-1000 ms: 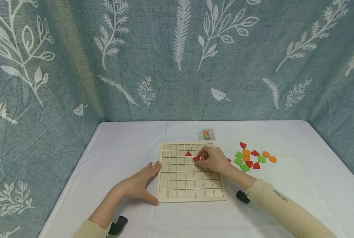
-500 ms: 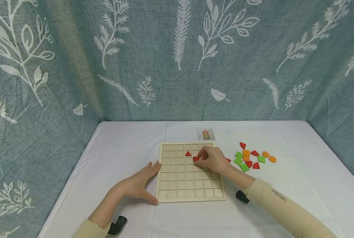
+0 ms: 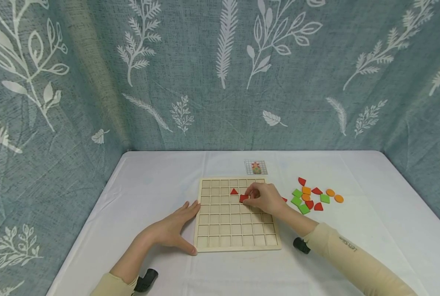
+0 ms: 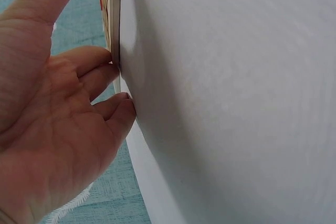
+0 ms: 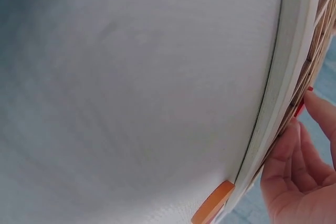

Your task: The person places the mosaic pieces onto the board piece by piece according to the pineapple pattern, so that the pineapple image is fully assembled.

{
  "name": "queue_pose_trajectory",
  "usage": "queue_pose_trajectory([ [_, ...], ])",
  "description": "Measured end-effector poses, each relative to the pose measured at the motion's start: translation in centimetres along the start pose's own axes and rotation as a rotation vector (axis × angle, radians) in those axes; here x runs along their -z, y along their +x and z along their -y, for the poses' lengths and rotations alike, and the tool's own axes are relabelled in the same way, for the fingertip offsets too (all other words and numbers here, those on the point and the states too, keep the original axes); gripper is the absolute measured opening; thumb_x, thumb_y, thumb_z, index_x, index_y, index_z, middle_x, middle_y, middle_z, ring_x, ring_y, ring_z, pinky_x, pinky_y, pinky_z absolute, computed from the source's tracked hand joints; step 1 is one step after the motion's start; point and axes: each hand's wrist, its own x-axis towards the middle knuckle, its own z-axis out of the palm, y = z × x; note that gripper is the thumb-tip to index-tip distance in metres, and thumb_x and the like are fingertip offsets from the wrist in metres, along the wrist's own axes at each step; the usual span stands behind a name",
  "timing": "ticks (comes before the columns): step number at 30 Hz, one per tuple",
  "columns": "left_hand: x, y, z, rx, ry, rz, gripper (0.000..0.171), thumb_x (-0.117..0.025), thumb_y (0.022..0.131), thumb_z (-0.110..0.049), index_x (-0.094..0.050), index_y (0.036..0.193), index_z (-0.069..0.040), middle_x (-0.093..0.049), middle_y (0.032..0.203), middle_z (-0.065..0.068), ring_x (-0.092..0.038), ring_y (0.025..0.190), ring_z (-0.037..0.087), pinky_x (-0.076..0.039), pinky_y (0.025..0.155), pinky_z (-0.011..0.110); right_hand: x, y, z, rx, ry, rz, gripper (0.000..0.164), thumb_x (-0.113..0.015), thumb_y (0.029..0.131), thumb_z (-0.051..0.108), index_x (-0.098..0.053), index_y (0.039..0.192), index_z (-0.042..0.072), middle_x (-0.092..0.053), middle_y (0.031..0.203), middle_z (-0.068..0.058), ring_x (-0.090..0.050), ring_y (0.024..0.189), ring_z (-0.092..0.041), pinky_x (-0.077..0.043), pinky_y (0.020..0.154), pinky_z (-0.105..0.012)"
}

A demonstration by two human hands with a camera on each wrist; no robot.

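Observation:
A wooden grid board (image 3: 220, 229) lies on the white table. My right hand (image 3: 266, 198) is over its upper right part and pinches a red square tile (image 3: 243, 199) between thumb and fingertips at a grid cell. In the right wrist view only a thin red edge of the tile (image 5: 301, 108) shows. One cell up and to the left sits a red triangle tile (image 3: 234, 191). With fingers spread, my left hand (image 3: 171, 231) touches the board's left side, thumb at the near left corner. The left wrist view has its fingertips against the board's side (image 4: 116, 19).
Right of the board lie several loose tiles: green squares (image 3: 325, 199), orange circles (image 3: 330, 192), an orange square (image 3: 306, 190) and red quarter-round pieces (image 3: 318, 206). A small pattern card (image 3: 256, 167) lies beyond the board's far edge. A patterned curtain (image 3: 205, 82) stands behind the table.
The red square tile has tilted and shifted slightly in my right fingers, from an angled pose to nearly lined up with the grid. The left hand stays in place.

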Motion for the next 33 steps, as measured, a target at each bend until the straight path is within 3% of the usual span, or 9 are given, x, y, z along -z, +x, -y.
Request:
queue_pose_trajectory([
  [9,0.0,-0.1,0.0,-0.002,0.014,0.004,0.123,-0.091,0.061,-0.041,-0.022,0.154,0.000,-0.013,0.162,0.012,-0.004,0.148,0.036,-0.013,0.115,0.057,0.1,0.0,0.0,0.092,-0.011,0.011,0.008,-0.071,0.087,0.009,-0.072,0.095,0.010,-0.061,0.074,0.005,-0.054,0.064,-0.007,-0.047,0.060,-0.025],
  [14,0.0,-0.1,0.0,0.005,0.009,0.004,0.123,-0.092,0.060,-0.041,-0.022,0.154,0.000,-0.014,0.162,0.012,-0.004,0.148,0.036,-0.013,0.115,0.058,-0.2,0.1,0.4,0.132,-0.021,0.006,0.014,-0.075,0.085,0.015,-0.072,0.096,0.007,-0.062,0.079,0.003,-0.055,0.069,-0.009,-0.048,0.061,-0.025],
  [23,-0.2,0.0,0.1,0.001,0.010,-0.004,0.124,-0.091,0.059,-0.043,-0.023,0.153,0.001,-0.014,0.162,0.014,-0.004,0.148,0.038,-0.013,0.114,0.059,-0.9,0.7,1.2,0.051,-0.104,0.012,0.017,-0.080,0.082,0.024,-0.070,0.090,0.014,-0.060,0.083,0.004,-0.053,0.075,-0.010,-0.046,0.062,-0.026],
  [33,0.0,-0.1,-0.1,-0.007,0.000,-0.008,0.124,-0.091,0.059,-0.043,-0.023,0.153,0.002,-0.014,0.161,0.016,-0.005,0.147,0.040,-0.013,0.113,0.061,-0.6,0.7,1.1,0.050,-0.051,0.040,0.016,-0.080,0.082,0.020,-0.071,0.091,0.011,-0.061,0.083,0.003,-0.052,0.073,-0.010,-0.046,0.064,-0.026],
])
